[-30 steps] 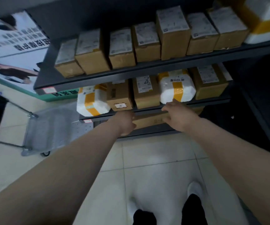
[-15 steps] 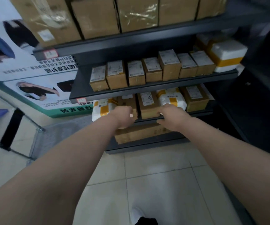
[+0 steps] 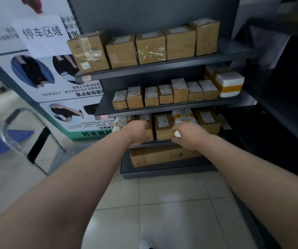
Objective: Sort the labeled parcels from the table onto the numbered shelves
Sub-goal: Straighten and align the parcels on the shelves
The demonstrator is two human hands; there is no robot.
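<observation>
1. Fingers of the right hand curl round the front corner of a white parcel with yellow tape. A bit of white shows between the thumb and fingers.
2. The left hand has curled fingers up against a brown box. I cannot tell if it holds the box or just touches it.
3. Both the parcel and the box sit on the low shelf, the third one down on the dark rack.
4. Between the two hands stands a middle box with a paper label on top.
5. Another white parcel sits at the left end of that shelf, and an end box sits at the right.
6. A long flat box lies on the bottom level under the hands.
7. One shelf up, a row of small boxes stands side by side, with a white foam box at the right end.
8. Big boxes fill the top shelf.
9. A metal cart stands on the floor to the left, near the posters.
</observation>
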